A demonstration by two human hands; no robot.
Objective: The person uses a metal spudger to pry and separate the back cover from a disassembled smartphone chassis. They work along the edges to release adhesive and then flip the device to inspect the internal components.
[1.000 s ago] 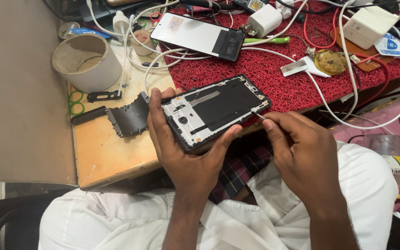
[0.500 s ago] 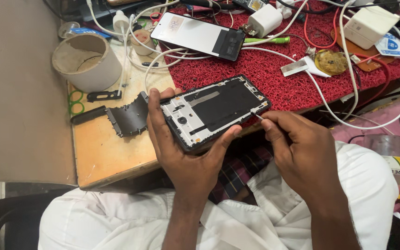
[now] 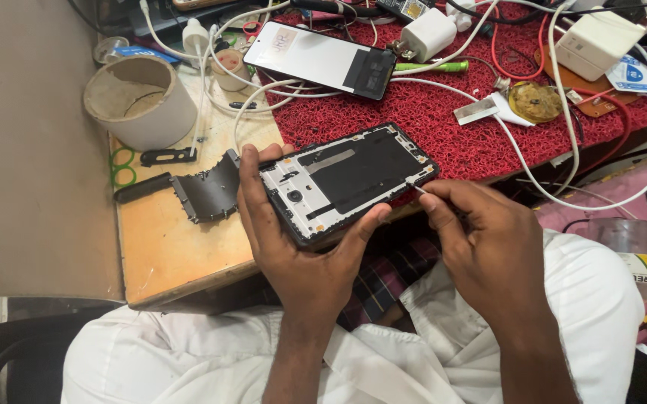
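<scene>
My left hand (image 3: 301, 251) grips an opened phone body (image 3: 350, 179), black inside with a silver camera end, held tilted above the table's front edge. Fingers wrap its left end and the thumb presses its lower edge. My right hand (image 3: 488, 247) pinches a thin metal tool (image 3: 418, 188) whose tip touches the phone's lower right corner. A dark, bent inner cover plate (image 3: 207, 187) lies on the wooden table just left of the phone.
A red mat (image 3: 451, 127) covers the table's right part, with a second phone (image 3: 320, 58) face up, white chargers (image 3: 430, 31), white cables and a small round tin (image 3: 534, 101). A white cup-like pot (image 3: 140, 101) stands at back left. A plastic container (image 3: 626, 243) sits by my right leg.
My right hand has shifted slightly left, bringing the tool tip against the phone's corner. The left hand and phone stay almost still.
</scene>
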